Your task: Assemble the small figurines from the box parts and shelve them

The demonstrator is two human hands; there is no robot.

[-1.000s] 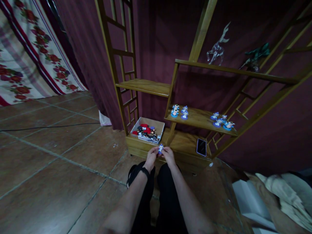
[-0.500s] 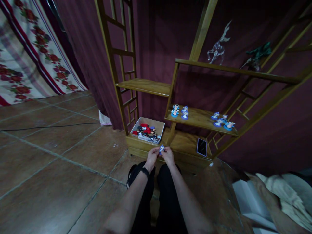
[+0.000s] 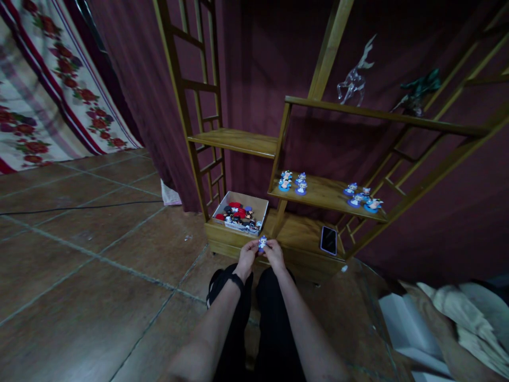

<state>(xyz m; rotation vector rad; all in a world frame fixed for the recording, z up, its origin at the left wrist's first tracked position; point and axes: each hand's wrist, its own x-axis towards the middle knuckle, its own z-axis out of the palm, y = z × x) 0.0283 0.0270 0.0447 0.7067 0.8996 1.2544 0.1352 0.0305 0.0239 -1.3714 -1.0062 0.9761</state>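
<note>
Between my two hands, just in front of the shelf's low base, is a small purple-and-white figurine (image 3: 262,243), held upright. The fingers of my left hand (image 3: 248,253) pinch its left side, and my right hand (image 3: 274,254) grips its right side. A shallow cardboard box (image 3: 260,207) stands just beyond on the base, holding several red, black and white figurines (image 3: 239,212). On the middle shelf (image 3: 322,192), similar blue and purple figurines (image 3: 301,188) stand in a group at the left. More such figurines (image 3: 355,200) stand near its right end.
A phone (image 3: 328,240) lies on the lower board at the right. A clear glass deer (image 3: 353,82) and a dark green ornament (image 3: 420,87) stand on the upper shelf. White boxes (image 3: 409,323) and cloth are on the right; a black cable (image 3: 79,207) crosses the tiled floor.
The figurine has shifted very slightly left and turned a little in my fingers. Both hands keep their hold, and the shelf's contents stay as they were.
</note>
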